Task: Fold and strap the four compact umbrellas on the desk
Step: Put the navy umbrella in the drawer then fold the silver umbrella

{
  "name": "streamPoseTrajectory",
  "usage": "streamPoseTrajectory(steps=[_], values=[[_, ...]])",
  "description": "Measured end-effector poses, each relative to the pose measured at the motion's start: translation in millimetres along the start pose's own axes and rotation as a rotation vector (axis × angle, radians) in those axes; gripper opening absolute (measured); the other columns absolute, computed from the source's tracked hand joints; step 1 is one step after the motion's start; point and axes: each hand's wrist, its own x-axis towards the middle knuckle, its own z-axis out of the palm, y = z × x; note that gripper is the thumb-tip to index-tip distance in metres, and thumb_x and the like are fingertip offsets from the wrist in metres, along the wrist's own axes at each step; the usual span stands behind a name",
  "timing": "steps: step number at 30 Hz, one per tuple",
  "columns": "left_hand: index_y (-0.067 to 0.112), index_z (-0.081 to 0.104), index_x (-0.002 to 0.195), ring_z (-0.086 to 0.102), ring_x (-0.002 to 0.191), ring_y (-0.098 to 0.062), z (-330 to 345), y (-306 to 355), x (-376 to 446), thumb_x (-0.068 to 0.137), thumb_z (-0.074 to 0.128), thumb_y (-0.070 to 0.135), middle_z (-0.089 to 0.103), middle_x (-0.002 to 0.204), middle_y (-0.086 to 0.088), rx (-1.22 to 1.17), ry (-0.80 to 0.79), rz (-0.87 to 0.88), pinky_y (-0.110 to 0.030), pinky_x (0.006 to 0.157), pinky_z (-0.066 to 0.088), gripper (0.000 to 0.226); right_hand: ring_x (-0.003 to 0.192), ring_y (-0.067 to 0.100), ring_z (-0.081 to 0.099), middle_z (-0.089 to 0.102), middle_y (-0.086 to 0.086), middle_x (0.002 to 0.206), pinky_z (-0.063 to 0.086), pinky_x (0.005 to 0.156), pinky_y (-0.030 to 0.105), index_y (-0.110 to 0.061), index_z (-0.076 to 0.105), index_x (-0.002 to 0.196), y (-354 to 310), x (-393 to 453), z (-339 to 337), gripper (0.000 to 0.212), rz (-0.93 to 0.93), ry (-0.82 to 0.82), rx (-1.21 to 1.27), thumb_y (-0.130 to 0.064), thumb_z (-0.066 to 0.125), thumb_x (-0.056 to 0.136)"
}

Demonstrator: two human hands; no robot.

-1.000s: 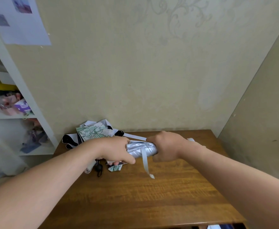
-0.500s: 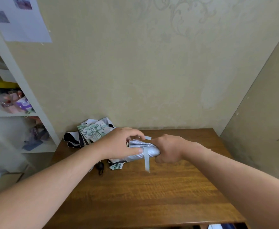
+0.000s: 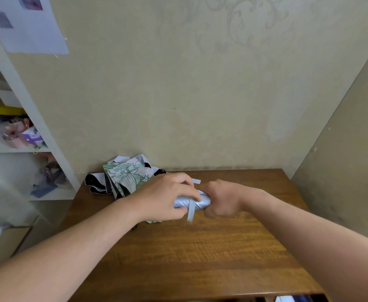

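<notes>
Both hands grip the silver umbrella (image 3: 197,202) above the surface (image 3: 200,258): left hand (image 3: 165,198), right hand (image 3: 221,198); its strap (image 3: 190,212) dangles.

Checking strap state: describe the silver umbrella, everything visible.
The silver umbrella is rolled into a compact bundle of shiny, creased fabric, lying roughly level above the wooden desk. The left hand grips one end, the right hand the other. Its pale strap hangs loose over the front, unfastened.
</notes>
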Motion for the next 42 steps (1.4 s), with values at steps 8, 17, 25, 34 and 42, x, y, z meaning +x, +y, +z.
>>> streamPoseTrajectory(steps=[8,17,25,34,42], values=[[0.036,0.069,0.088,0.063,0.077,0.005,-5,2,10,0.098,0.058,0.008,0.073,0.091,0.019,-0.306,0.134,-0.314,-0.029,0.067,0.049,0.031,0.066,0.014,0.057,0.061,-0.006,0.076,0.042,0.057,0.032,-0.024,0.053,0.084,-9,1,0,0.021,-0.007,-0.016,-0.081,-0.033,0.071,0.081],[0.024,0.077,0.101,0.068,0.085,-0.004,-16,-6,19,0.102,0.067,0.03,0.078,0.088,0.011,-0.82,-0.029,-0.695,-0.028,0.073,0.044,0.012,0.066,0.016,0.056,0.06,-0.006,0.075,0.045,0.059,0.034,-0.02,0.056,0.09,-21,-2,-3,0.023,-0.053,-0.052,-0.1,-0.032,0.073,0.08],[0.021,0.078,0.106,0.068,0.099,-0.012,-19,-12,11,0.099,0.07,0.039,0.078,0.107,0.002,-0.901,-0.153,-0.623,-0.031,0.09,0.048,0.021,0.058,0.015,0.053,0.057,-0.005,0.068,0.04,0.054,0.03,-0.021,0.053,0.077,-24,-2,-3,0.021,-0.062,-0.137,0.045,-0.024,0.074,0.079],[0.041,0.079,0.096,0.067,0.1,-0.004,-20,-15,0,0.093,0.074,0.042,0.074,0.103,0.023,-0.42,-0.25,-0.331,-0.039,0.097,0.055,0.006,0.058,0.012,0.053,0.059,-0.006,0.071,0.039,0.054,0.028,-0.026,0.055,0.08,-26,-3,-6,0.018,-0.031,-0.189,0.053,-0.023,0.073,0.081],[0.041,0.08,0.09,0.059,0.109,0.002,-9,-14,-4,0.097,0.072,0.031,0.063,0.109,0.025,-0.332,-0.011,-0.261,-0.037,0.1,0.05,0.015,0.061,0.018,0.053,0.059,-0.002,0.073,0.04,0.056,0.029,-0.02,0.059,0.088,-27,-3,-10,0.014,-0.004,-0.21,0.146,-0.024,0.072,0.082]])
